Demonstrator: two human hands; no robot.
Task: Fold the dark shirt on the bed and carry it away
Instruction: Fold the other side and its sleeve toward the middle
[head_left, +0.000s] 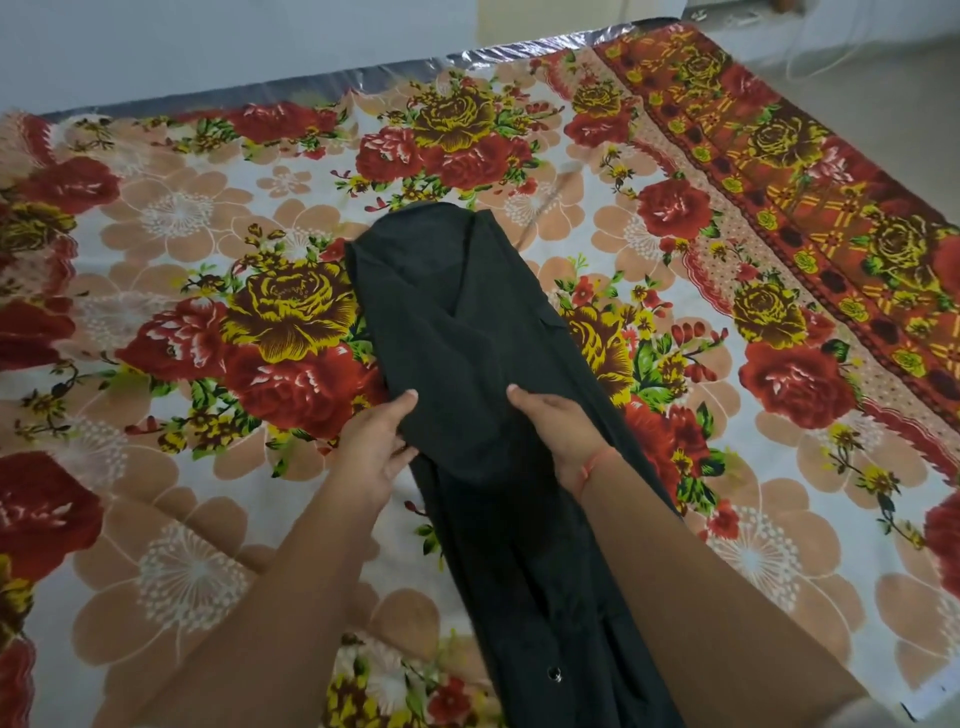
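The dark shirt (457, 332) lies on the bed as a long narrow strip, its sides folded inward, running from the middle of the bed toward me. My left hand (376, 449) grips its left edge around the middle, thumb on top. My right hand (558, 431), with a red thread at the wrist, grips the opposite edge at the same height. Between my hands the cloth bulges upward a little. The collar end rests flat at the far end, and a small metal ring shows near the strip's near end.
The bed (182, 218) is covered by a floral sheet with red and yellow roses and a red patterned border (810, 171) on the right. A shiny mattress edge (322, 83) runs along the far side by a pale wall. Bare floor shows at top right.
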